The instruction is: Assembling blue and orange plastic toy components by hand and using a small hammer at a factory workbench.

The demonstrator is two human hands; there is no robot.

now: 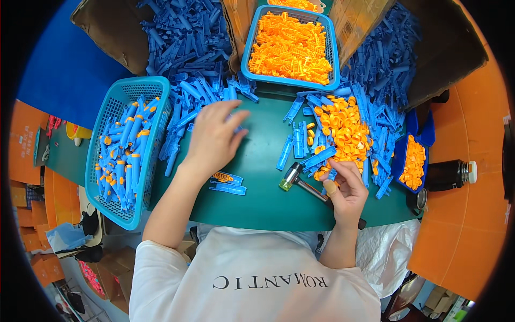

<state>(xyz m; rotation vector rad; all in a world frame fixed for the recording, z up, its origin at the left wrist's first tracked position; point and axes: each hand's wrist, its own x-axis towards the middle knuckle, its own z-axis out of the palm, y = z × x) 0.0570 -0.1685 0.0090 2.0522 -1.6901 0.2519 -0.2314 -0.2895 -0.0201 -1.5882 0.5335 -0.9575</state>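
Note:
My left hand hovers over the green table beside a heap of blue plastic half-shells, its fingers apart. Some blue shows between the fingers; whether it is a piece behind them cannot be made out. My right hand pinches a small blue plastic piece between thumb and fingers, with a tan wrap on the thumb. Just beyond its fingertips lies a blue half-shell. A small hammer rests by that hand, partly covered by it. Two blue half-shells lie near my left forearm, one with an orange toothed insert.
A teal basket of blue-and-orange tubes stands left. Another blue basket holds orange parts at the back, between cardboard boxes of blue shells. Orange rings are piled right, near a dark blue bin and black bottle.

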